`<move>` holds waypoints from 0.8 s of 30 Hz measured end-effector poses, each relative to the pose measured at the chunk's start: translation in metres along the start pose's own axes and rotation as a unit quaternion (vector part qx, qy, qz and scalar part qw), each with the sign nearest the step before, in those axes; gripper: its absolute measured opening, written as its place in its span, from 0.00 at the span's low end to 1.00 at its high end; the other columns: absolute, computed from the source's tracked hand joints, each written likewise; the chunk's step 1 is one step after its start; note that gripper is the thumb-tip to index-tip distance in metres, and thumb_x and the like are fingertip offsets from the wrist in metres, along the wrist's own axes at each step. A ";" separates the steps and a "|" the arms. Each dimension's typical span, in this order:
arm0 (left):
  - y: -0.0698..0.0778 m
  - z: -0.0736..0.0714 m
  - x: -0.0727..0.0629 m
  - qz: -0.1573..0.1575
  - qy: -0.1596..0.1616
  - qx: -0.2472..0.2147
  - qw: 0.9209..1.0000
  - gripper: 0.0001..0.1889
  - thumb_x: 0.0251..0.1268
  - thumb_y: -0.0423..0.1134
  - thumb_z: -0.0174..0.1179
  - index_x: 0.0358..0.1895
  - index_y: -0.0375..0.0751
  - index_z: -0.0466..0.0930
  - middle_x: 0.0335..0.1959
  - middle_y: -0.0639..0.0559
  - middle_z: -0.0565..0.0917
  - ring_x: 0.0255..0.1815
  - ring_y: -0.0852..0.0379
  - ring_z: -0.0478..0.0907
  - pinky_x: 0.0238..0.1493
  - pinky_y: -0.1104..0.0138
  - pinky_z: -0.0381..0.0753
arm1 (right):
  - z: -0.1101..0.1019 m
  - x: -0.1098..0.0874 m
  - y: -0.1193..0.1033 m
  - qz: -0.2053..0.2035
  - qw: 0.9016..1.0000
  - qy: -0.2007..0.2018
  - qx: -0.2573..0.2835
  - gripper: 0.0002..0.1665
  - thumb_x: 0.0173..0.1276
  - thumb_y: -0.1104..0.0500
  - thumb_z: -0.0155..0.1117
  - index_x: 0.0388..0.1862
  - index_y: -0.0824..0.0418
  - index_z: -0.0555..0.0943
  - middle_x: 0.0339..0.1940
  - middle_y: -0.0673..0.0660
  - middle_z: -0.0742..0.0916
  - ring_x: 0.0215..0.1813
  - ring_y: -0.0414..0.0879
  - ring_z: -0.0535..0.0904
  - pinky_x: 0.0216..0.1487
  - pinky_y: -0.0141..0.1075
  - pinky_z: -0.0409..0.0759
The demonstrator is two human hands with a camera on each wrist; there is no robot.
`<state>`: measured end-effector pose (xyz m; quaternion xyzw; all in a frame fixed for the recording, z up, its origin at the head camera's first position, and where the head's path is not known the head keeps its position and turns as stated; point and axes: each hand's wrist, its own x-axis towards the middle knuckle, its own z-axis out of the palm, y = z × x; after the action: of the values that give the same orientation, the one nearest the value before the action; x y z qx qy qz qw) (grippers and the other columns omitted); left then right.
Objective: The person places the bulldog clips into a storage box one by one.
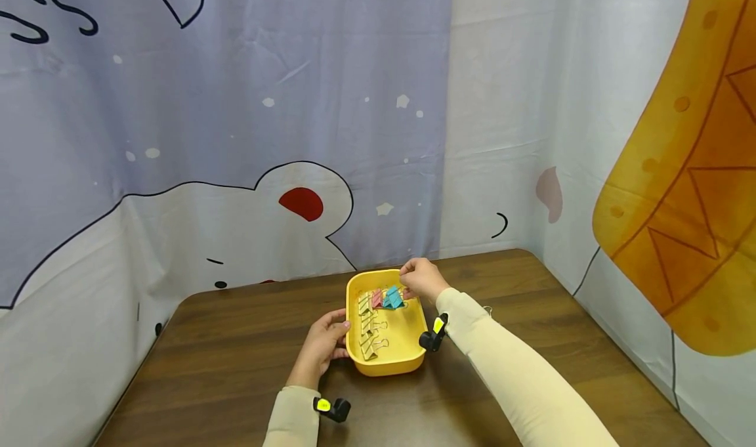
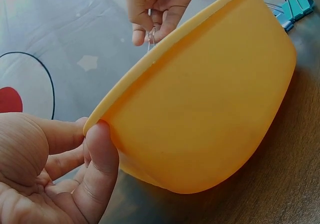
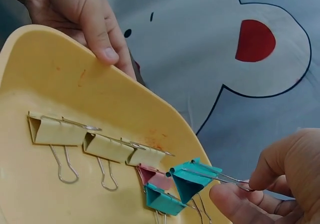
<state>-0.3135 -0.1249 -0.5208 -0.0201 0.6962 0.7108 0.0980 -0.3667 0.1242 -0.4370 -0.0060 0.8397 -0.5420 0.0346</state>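
A yellow plastic basin stands on the table, and my left hand pinches its left rim between thumb and fingers. Over the basin's far right part, my right hand pinches a teal binder clip by one wire handle; its other handle hangs down. Right beside and below that clip in the right wrist view is another teal binder clip. A pink binder clip lies next to it. Three pale yellow binder clips line the basin's left side, handles pointing inward.
More teal and blue binder clips lie on the wooden table beyond the basin's right side, mostly hidden by the right sleeve in the head view. A printed curtain hangs behind the table's back edge.
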 end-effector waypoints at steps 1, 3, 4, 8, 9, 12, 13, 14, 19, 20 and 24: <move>0.000 0.000 0.000 0.000 0.000 -0.001 1.000 0.24 0.77 0.34 0.54 0.73 0.34 0.66 0.42 0.38 0.81 0.28 0.57 0.76 0.20 0.68 0.83 | 0.001 0.000 0.000 -0.001 1.000 -0.001 -0.003 0.13 0.69 0.68 0.58 0.50 0.73 0.79 0.40 0.65 0.83 0.25 0.50 0.84 0.35 0.43 0.89; 0.000 0.000 -0.001 -0.001 0.000 -0.002 1.000 0.24 0.77 0.34 0.54 0.73 0.34 0.67 0.42 0.38 0.81 0.28 0.57 0.76 0.20 0.68 0.83 | 0.004 0.001 0.000 -0.003 1.000 -0.002 -0.012 0.12 0.69 0.69 0.58 0.49 0.72 0.79 0.40 0.64 0.83 0.25 0.49 0.84 0.34 0.42 0.89; 0.000 0.001 -0.001 0.000 0.000 -0.002 1.000 0.24 0.77 0.34 0.54 0.72 0.34 0.67 0.43 0.38 0.81 0.28 0.57 0.76 0.20 0.68 0.83 | 0.005 0.001 0.001 -0.002 1.000 -0.002 -0.015 0.12 0.69 0.69 0.58 0.49 0.72 0.79 0.40 0.64 0.83 0.24 0.49 0.84 0.34 0.43 0.89; 0.001 0.001 -0.002 0.001 0.000 -0.002 1.000 0.24 0.77 0.34 0.54 0.72 0.34 0.66 0.43 0.38 0.81 0.28 0.57 0.76 0.20 0.68 0.83 | 0.011 0.003 0.003 0.000 1.000 0.003 -0.030 0.09 0.67 0.69 0.58 0.44 0.71 0.81 0.38 0.62 0.84 0.25 0.52 0.86 0.37 0.47 0.89; 0.001 0.001 -0.002 0.001 -0.001 -0.002 1.000 0.24 0.77 0.34 0.54 0.72 0.34 0.66 0.43 0.38 0.81 0.28 0.57 0.76 0.19 0.68 0.83 | 0.012 0.003 0.004 0.002 0.999 0.006 -0.033 0.09 0.66 0.69 0.58 0.43 0.70 0.81 0.38 0.62 0.84 0.26 0.53 0.86 0.38 0.47 0.89; 0.001 0.001 -0.003 0.001 -0.001 -0.002 1.000 0.24 0.77 0.34 0.54 0.72 0.34 0.66 0.44 0.37 0.81 0.28 0.57 0.76 0.19 0.68 0.82 | 0.017 0.004 0.007 0.003 0.999 0.013 -0.038 0.07 0.64 0.70 0.59 0.39 0.69 0.82 0.36 0.61 0.84 0.26 0.53 0.87 0.34 0.45 0.89; 0.001 0.001 -0.003 0.002 -0.001 -0.002 1.000 0.24 0.77 0.34 0.54 0.72 0.34 0.66 0.44 0.37 0.80 0.28 0.57 0.76 0.19 0.68 0.82 | 0.018 0.004 0.008 0.003 0.999 0.015 -0.037 0.07 0.63 0.70 0.59 0.39 0.69 0.82 0.35 0.61 0.84 0.26 0.53 0.87 0.33 0.45 0.89; 0.001 0.001 -0.003 0.003 -0.001 -0.002 1.000 0.24 0.77 0.34 0.54 0.73 0.34 0.66 0.44 0.37 0.80 0.28 0.57 0.76 0.19 0.68 0.83 | 0.020 0.004 0.008 0.003 0.999 0.016 -0.037 0.07 0.63 0.70 0.59 0.38 0.69 0.82 0.35 0.61 0.84 0.25 0.53 0.87 0.33 0.45 0.89; 0.002 0.001 -0.004 0.003 -0.001 -0.001 1.000 0.25 0.77 0.35 0.55 0.73 0.34 0.66 0.44 0.37 0.80 0.28 0.57 0.76 0.20 0.68 0.83 | 0.027 0.004 0.013 0.002 0.999 0.011 -0.049 0.07 0.62 0.70 0.58 0.36 0.69 0.83 0.32 0.59 0.84 0.24 0.51 0.86 0.36 0.47 0.89; 0.002 0.001 -0.004 0.003 -0.001 -0.001 1.000 0.25 0.77 0.35 0.55 0.73 0.34 0.66 0.44 0.37 0.80 0.28 0.57 0.75 0.20 0.68 0.83 | 0.028 0.004 0.013 0.004 0.999 0.009 -0.052 0.07 0.62 0.70 0.58 0.36 0.68 0.83 0.32 0.58 0.83 0.24 0.50 0.86 0.36 0.47 0.89; 0.001 0.001 -0.003 0.005 0.000 -0.003 1.000 0.24 0.77 0.34 0.55 0.72 0.34 0.67 0.43 0.37 0.80 0.28 0.57 0.75 0.20 0.68 0.83 | 0.032 0.001 0.015 0.005 0.998 0.003 -0.062 0.06 0.62 0.69 0.58 0.32 0.66 0.83 0.29 0.57 0.83 0.26 0.53 0.87 0.34 0.42 0.89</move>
<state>-0.3105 -0.1244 -0.5192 -0.0170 0.6939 0.7137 0.0944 -0.3656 0.1014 -0.4637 -0.0026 0.8720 -0.4883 0.0338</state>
